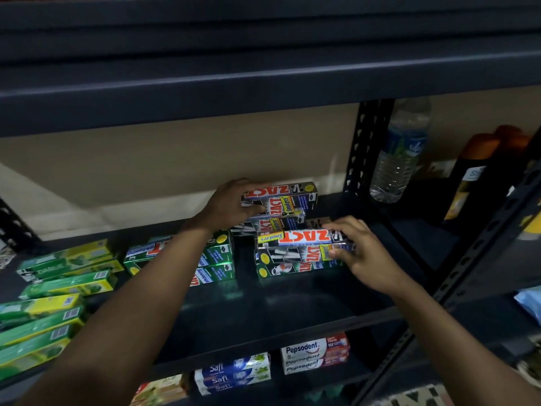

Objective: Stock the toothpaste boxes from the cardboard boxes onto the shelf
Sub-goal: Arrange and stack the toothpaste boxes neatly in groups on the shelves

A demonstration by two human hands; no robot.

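Silver rear stack (282, 202) — left hand (231, 205) grips it; right hand (364, 254) pinches front box (301, 237).

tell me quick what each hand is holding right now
Left hand: grip closed on the left end of the rear Zact box.
Right hand: grip closed on the right end of the front Zact box.

You're in a shop, at its goods racking. A dark perforated upright (363, 148) divides the bays. Left of it the shelf (292, 303) holds one product many times over: stacked Zact boxes (292, 197), and farther left green boxes (58, 288). Below and left of it lie Pepsodent boxes (314, 354) and Safi boxes (231, 373). Right of it stand a water bottle (398, 159) and orange-capped bottles (480, 171).
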